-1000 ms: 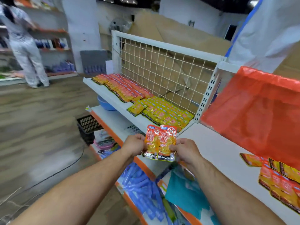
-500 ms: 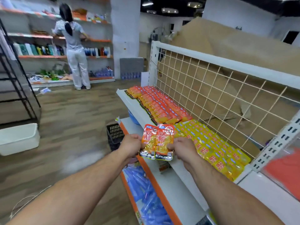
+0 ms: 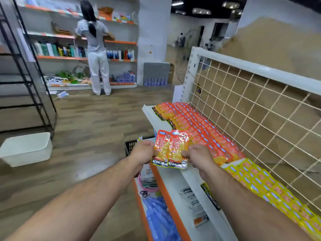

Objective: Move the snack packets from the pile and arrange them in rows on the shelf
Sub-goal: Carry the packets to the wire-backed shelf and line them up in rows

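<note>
While the left hand (image 3: pixel 144 152) and the right hand (image 3: pixel 198 155) pinched their side edges, the snack packets (image 3: pixel 171 150) were just in front of the shelf (image 3: pixel 147 113); they seemed light, floppy and slippery, best held by the edges.

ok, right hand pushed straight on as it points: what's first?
Probably the rows of red-orange foil snack packets on the white metal shelf, just beyond the right hand; height above them unclear.
</note>
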{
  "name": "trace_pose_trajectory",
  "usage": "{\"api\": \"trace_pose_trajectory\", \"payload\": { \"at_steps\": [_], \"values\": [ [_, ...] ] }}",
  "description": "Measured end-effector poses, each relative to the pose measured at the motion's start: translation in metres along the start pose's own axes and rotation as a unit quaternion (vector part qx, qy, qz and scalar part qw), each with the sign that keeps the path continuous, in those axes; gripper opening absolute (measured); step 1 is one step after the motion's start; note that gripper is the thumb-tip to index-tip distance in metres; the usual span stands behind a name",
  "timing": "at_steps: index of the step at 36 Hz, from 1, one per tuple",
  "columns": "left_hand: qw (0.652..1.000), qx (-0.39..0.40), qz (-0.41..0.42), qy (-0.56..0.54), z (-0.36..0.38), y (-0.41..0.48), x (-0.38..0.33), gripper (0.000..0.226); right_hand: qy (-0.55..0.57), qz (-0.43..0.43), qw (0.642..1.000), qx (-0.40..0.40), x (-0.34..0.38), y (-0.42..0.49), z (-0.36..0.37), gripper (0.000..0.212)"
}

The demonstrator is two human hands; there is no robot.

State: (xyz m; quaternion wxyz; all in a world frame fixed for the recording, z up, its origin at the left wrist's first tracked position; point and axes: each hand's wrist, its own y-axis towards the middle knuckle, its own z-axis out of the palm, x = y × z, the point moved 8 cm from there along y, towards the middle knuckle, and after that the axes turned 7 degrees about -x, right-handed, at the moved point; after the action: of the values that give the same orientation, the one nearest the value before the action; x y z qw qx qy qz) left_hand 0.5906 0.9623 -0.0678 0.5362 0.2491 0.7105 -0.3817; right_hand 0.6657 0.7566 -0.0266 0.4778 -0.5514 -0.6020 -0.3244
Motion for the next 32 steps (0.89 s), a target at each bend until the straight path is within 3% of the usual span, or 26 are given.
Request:
{"api": "trace_pose_trajectory", "payload": {
  "at_steps": [6,11,16,23,27,32],
  "values": [
    [0.999,0.021,0.032,0.038,-0.018,0.084,-0.026,0.017,-0.005,0.009,0.999,-0.038,0.023,0.056,0.042,0.046],
    [0.995,0.054,0.058,0.061,-0.025,0.142,-0.052,0.016,-0.007,0.037,0.997,-0.072,0.035,0.094,0.07,0.033],
    [0.99,0.092,0.069,0.079,-0.023,0.188,-0.069,0.032,-0.023,0.056,0.993,-0.104,0.043,0.126,0.085,0.023],
    [0.981,0.127,0.084,0.119,0.009,0.243,-0.09,0.024,-0.011,0.075,0.987,-0.141,0.053,0.172,0.08,0.044],
    [0.966,0.137,0.127,0.177,0.031,0.271,-0.106,0.022,-0.02,0.074,0.983,-0.165,0.06,0.2,0.072,0.027],
    [0.946,0.157,0.167,0.231,0.054,0.3,-0.123,0.032,0.012,0.085,0.982,-0.165,0.057,0.232,0.075,0.041]
  ]
}}
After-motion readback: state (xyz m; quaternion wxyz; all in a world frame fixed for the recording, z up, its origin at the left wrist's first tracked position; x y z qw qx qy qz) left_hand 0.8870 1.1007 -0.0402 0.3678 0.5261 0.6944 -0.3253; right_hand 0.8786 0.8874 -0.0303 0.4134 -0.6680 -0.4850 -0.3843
